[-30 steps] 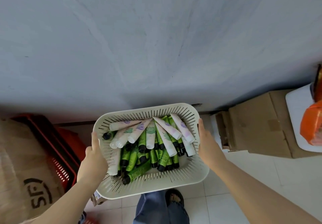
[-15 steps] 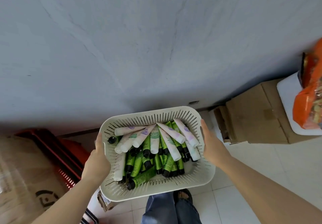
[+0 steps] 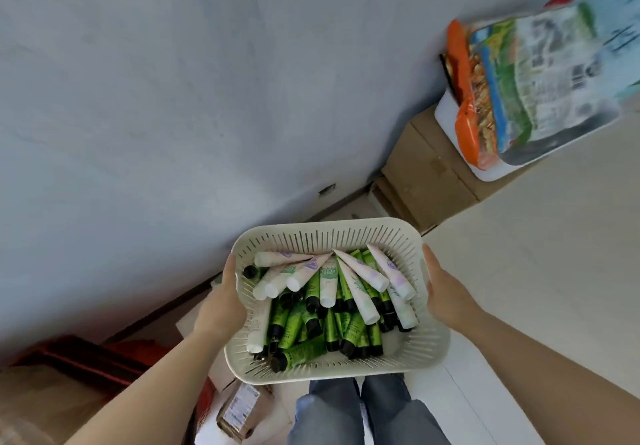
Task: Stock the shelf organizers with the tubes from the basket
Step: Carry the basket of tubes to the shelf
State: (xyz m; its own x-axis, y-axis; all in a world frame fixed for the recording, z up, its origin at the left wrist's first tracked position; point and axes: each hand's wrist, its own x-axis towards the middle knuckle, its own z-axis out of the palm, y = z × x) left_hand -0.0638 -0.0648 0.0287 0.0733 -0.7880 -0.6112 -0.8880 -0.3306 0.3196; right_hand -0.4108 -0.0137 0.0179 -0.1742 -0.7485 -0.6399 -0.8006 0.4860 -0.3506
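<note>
A cream slotted plastic basket (image 3: 325, 233) is carried in front of me above the floor. It is full of several green tubes with black caps (image 3: 349, 330) and several white tubes (image 3: 356, 288) lying on top. My left hand (image 3: 221, 306) grips the basket's left rim, thumb over the edge. On the opposite side my right hand (image 3: 446, 292) holds the right rim the same way. No shelf organizers are in view.
A grey wall (image 3: 173, 98) fills the upper left. Cardboard boxes (image 3: 433, 174) stand at the right by the wall, with a white board and colourful packets (image 3: 519, 80) on them. A red crate (image 3: 86, 358) and brown boxes (image 3: 239, 410) sit on the floor at lower left.
The view has swung to the right and the basket now sits further right in it. The packets at the right have come more into view. Both hands keep their hold.
</note>
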